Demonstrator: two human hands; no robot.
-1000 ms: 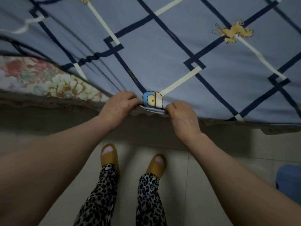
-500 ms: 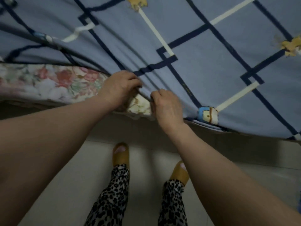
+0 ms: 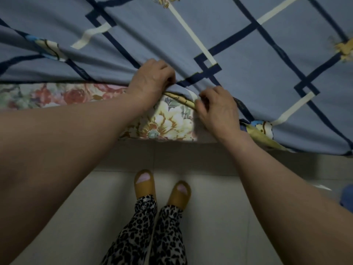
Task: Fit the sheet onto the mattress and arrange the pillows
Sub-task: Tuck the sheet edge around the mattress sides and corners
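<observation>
At the mattress's (image 3: 57, 95) near edge, the left hand (image 3: 150, 79) and right hand (image 3: 219, 109) each pinch the blue sheet's (image 3: 248, 77) hem with curled fingers. Floral mattress fabric shows bare between and left of them. Below, slippered feet (image 3: 162, 190) stand on the tiled floor (image 3: 219, 217).

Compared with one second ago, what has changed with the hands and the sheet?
Both hands moved left along the edge: left hand and right hand now grip the sheet hem over the exposed floral mattress. The floral part to the left stays uncovered.
</observation>
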